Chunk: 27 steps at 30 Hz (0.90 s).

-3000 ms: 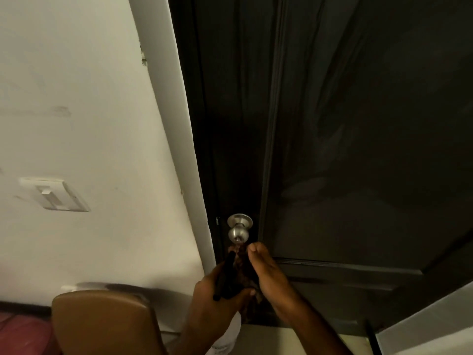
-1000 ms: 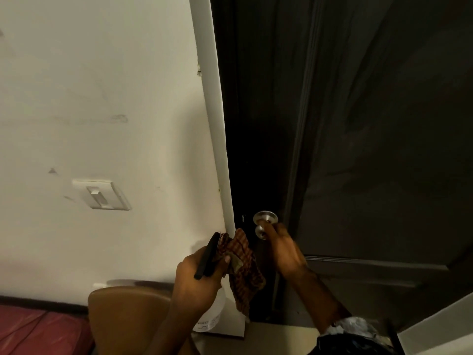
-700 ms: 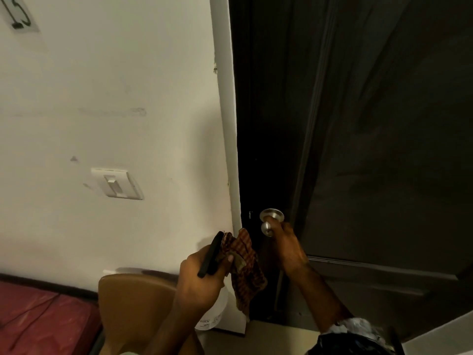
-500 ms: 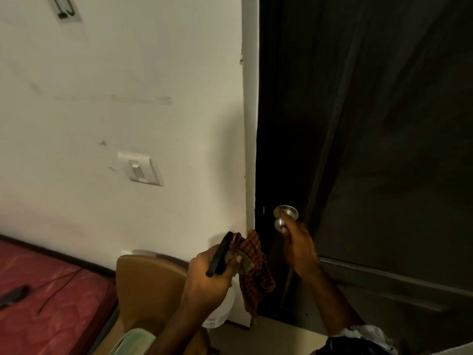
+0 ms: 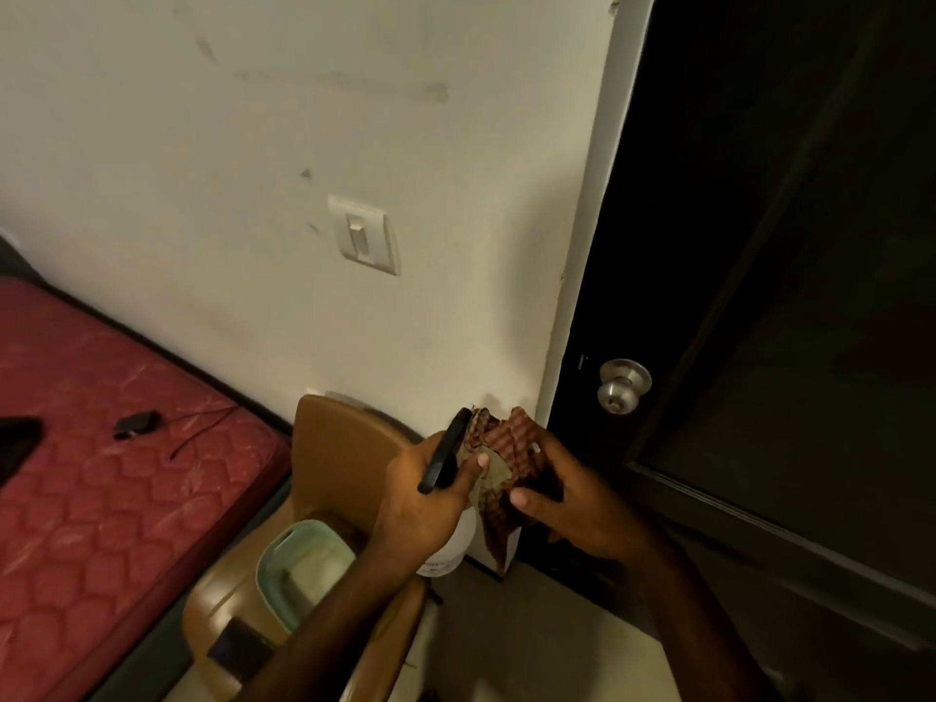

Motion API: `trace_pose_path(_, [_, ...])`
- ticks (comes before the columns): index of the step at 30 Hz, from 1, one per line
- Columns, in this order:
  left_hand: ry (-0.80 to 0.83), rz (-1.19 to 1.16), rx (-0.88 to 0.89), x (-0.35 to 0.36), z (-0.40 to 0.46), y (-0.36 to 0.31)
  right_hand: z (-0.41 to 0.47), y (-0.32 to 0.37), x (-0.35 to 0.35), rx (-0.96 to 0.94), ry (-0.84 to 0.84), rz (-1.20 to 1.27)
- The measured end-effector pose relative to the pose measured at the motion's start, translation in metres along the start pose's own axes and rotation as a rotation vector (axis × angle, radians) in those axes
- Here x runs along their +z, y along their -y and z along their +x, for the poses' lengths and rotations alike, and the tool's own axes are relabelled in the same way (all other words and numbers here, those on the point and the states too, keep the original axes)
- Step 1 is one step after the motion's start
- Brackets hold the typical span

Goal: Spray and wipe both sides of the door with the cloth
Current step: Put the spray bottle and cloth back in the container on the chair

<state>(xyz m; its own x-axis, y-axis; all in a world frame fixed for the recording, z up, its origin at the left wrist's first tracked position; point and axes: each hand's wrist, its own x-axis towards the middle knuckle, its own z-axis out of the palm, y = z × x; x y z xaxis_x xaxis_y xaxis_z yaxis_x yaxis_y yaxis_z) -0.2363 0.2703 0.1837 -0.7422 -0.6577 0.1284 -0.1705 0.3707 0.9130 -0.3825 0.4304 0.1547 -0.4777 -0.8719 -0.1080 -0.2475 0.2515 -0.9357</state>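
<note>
Nearest, the left hand (image 5: 423,504) curls round a white plastic spray bottle (image 5: 452,542) with a black trigger, thumb pressing the red checked cloth (image 5: 509,450) against it. The right hand (image 5: 577,504) pinches the cloth's other side. Below sits a brown moulded chair (image 5: 334,448) (a pale green tub on its seat). Beyond, the dark panelled door (image 5: 810,296) stands shut, its silver round knob (image 5: 622,386) untouched beside the white frame edge.

Both forearms were bare from wrist to the bottom edge of the view, with no sleeve showing on either. The left hand (image 5: 423,504) and the right hand (image 5: 582,504) wore no gloves, rings, or watch that could be seen.
</note>
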Motion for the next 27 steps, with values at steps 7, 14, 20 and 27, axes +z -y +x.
trace_pose_path(7, [-0.050, -0.068, -0.021, -0.032, -0.030, 0.033, 0.006, -0.002, 0.064, 0.084, 0.028, 0.206])
trace_pose_path(14, [0.011, -0.117, -0.041, -0.091, -0.045, 0.085, 0.031, 0.015, 0.145, 0.220, -0.150, 0.436])
trace_pose_path(20, [-0.065, -0.084, -0.064, -0.159, -0.055, 0.159, 0.052, 0.026, 0.230, 0.329, -0.409, 0.424])
trace_pose_path(27, [-0.047, -0.111, -0.279, -0.230, -0.039, 0.251, 0.081, -0.007, 0.322, 0.520, -0.541, 0.515])
